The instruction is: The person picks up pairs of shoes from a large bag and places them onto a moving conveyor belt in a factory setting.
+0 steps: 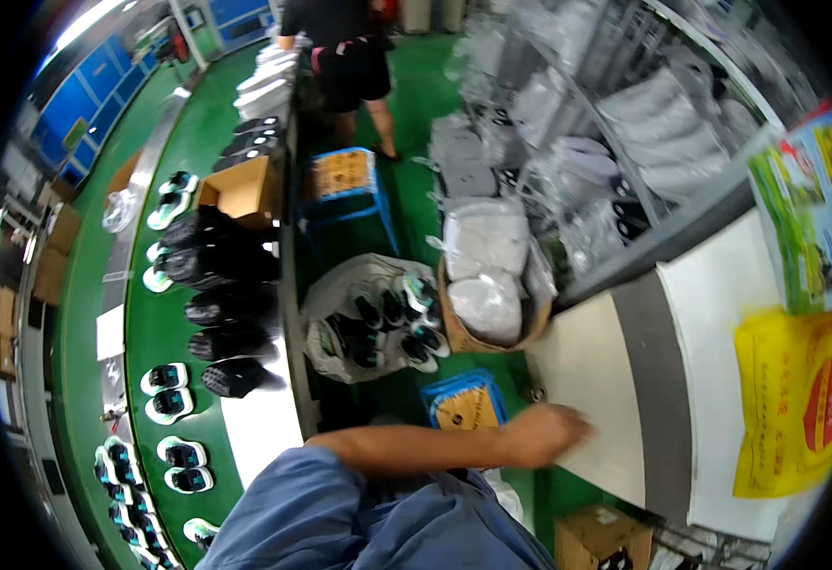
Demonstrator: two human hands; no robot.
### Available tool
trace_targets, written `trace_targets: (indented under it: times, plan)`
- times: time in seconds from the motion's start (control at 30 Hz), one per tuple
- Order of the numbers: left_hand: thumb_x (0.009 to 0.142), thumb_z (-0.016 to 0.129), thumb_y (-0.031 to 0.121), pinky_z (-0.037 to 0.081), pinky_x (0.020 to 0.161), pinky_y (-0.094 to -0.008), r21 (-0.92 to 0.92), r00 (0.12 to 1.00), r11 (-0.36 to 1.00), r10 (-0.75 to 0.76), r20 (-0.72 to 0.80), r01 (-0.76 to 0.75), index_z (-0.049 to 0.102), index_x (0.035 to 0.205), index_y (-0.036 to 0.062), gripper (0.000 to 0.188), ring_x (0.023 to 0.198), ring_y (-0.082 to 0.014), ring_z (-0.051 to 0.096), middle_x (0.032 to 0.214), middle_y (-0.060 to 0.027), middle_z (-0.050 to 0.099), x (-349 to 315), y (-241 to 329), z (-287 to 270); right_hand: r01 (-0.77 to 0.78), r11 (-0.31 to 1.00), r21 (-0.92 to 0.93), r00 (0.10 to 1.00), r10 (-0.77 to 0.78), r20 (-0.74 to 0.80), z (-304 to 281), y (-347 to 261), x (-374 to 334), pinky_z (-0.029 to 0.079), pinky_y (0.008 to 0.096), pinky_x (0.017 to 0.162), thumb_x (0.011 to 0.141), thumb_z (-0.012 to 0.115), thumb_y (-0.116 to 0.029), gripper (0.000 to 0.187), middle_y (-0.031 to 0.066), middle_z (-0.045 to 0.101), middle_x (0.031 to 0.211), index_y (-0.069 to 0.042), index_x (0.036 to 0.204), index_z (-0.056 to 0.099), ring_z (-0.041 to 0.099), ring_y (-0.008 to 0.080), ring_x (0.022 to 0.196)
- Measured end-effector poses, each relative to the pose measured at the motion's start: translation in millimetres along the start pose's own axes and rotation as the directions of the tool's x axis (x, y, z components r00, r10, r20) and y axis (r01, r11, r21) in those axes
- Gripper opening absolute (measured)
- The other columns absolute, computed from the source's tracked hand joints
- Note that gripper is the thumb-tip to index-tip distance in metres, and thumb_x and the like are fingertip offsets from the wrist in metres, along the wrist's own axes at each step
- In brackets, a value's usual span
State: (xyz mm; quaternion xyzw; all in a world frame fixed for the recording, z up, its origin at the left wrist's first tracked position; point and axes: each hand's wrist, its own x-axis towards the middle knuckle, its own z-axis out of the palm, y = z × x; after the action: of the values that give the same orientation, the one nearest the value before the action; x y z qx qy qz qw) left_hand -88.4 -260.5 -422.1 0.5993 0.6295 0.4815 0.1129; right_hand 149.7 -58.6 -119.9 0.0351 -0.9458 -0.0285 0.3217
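Note:
My left hand (pixel 547 435) reaches across my body from the left, beside the pale cabinet top (pixel 587 380). Its fingers look curled in and slightly blurred; anything inside them is hidden. Just behind it stands a small blue stool (pixel 463 399) with a wooden-looking seat. My right hand is outside the picture. Farther ahead, a white sack (pixel 340 285) holds several dark sneakers with white soles. Against it on the right is a cardboard box (pixel 454 328) of plastic-wrapped white goods. A yellow plastic bag (pixel 791 408) hangs at the far right.
To my left runs a green conveyor (pixel 141 399) with pairs of sneakers (pixel 166 391) and black bundles (pixel 231 328) along its metal edge. Another blue stool (pixel 345 176) and a standing person (pixel 345 66) are ahead. Racks (pixel 625 142) of wrapped shoe parts rise at the right.

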Motion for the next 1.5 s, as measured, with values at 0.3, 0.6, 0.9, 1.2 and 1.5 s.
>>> trace_targets:
  times: [0.3, 0.6, 0.9, 1.2, 1.5]
  plan:
    - [0.095, 0.064, 0.030, 0.059, 0.083, -0.0533, 0.201, 0.285, 0.250, -0.944, -0.168, 0.947, 0.072, 0.110, 0.0041, 0.031, 0.098, -0.0420, 0.072, 0.101, -0.0223, 0.075, -324.5, -61.9, -73.5, -0.277, 0.799, 0.534, 0.913, 0.045, 0.405, 271.4, -185.8, 68.7, 0.058, 0.0406, 0.076, 0.097, 0.069, -0.013, 0.017, 0.0169, 0.073, 0.098, -0.004, 0.111, 0.075, 0.071, 0.0338, 0.086]
    - [0.095, 0.064, 0.035, 0.058, 0.094, -0.0501, -0.225, -0.293, -0.267, -0.952, -0.089, 0.937, 0.079, 0.109, 0.0049, 0.037, 0.111, -0.0368, 0.073, 0.115, -0.0204, 0.076, -448.9, -5.7, -37.6, -0.138, 0.653, 0.745, 0.642, -0.513, 0.569, 367.4, -336.1, 119.1, 0.056, 0.0437, 0.090, 0.098, 0.069, -0.021, 0.025, 0.0198, 0.075, 0.108, -0.004, 0.115, 0.074, 0.072, 0.0374, 0.100]
    - [0.092, 0.063, 0.031, 0.058, 0.089, -0.0533, -0.695, -0.632, -0.276, -0.704, -0.324, 0.664, 0.079, 0.104, 0.0067, 0.031, 0.100, -0.0425, 0.073, 0.104, -0.0253, 0.075, -483.7, 54.2, -37.5, 0.024, 0.456, 0.890, 0.305, -0.851, 0.428, 401.3, -414.5, 152.0, 0.054, 0.0420, 0.092, 0.093, 0.073, -0.020, 0.028, 0.0198, 0.074, 0.109, -0.002, 0.115, 0.073, 0.069, 0.0355, 0.105]
    - [0.094, 0.068, 0.024, 0.056, 0.088, -0.0508, -0.522, -0.416, -0.238, -0.873, -0.255, 0.819, 0.075, 0.105, 0.0040, 0.024, 0.098, -0.0413, 0.071, 0.102, -0.0229, 0.074, -465.0, 68.7, -77.6, -0.318, 0.698, 0.641, 0.182, -0.619, 0.764, 510.5, -356.0, 114.7, 0.056, 0.0395, 0.091, 0.096, 0.068, -0.025, 0.028, 0.0189, 0.075, 0.111, -0.003, 0.113, 0.074, 0.073, 0.0354, 0.104]
    - [0.077, 0.070, 0.012, 0.043, 0.115, -0.0548, 0.215, 0.508, 0.478, -0.655, -0.559, 0.852, 0.065, 0.089, 0.0019, 0.016, 0.097, -0.0373, 0.064, 0.092, -0.0169, 0.065, -427.5, -58.9, -103.2, -0.911, 0.324, -0.256, -0.248, 0.065, 0.966, 677.6, -240.5, -31.8, 0.053, 0.0337, 0.068, 0.097, 0.069, -0.026, 0.023, 0.0051, 0.076, 0.095, -0.008, 0.111, 0.073, 0.069, 0.0159, 0.077]
